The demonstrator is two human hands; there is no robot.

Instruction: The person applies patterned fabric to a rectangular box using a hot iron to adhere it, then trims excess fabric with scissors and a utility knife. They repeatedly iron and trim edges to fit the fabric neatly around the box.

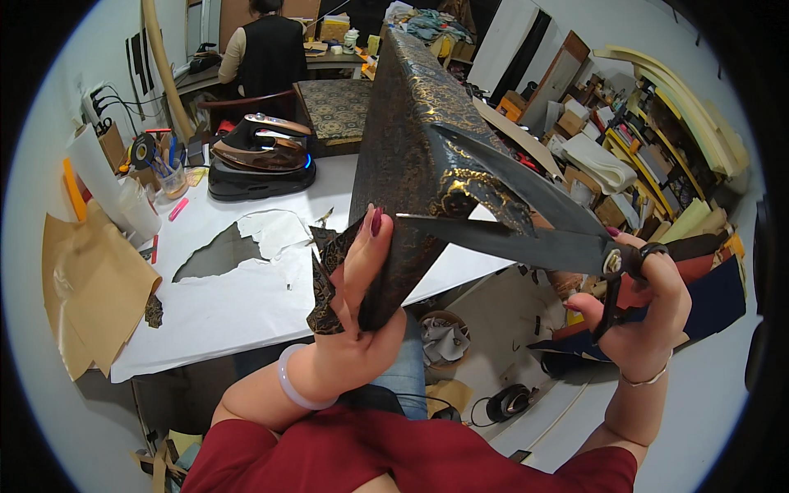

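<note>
The dark patterned cloth [403, 140] seems woven, mostly matt, but its gold pattern gives a metallic shine. The scissors [567, 248] have blades of grey metal, smooth and rather dull. On the tabletop [222, 256] lies white paper [214, 308], matt, with rough torn edges. The brown paper [94, 287] looks smooth and slightly glossy. The iron [267, 146] shows glossy copper-coloured surfaces, the cup [172, 182] clear plastic, and the red shirt [345, 452] soft, matt cloth.

Left hand [362, 267] gripping, pointing upward — right hand [653, 316] curled, raised
</note>
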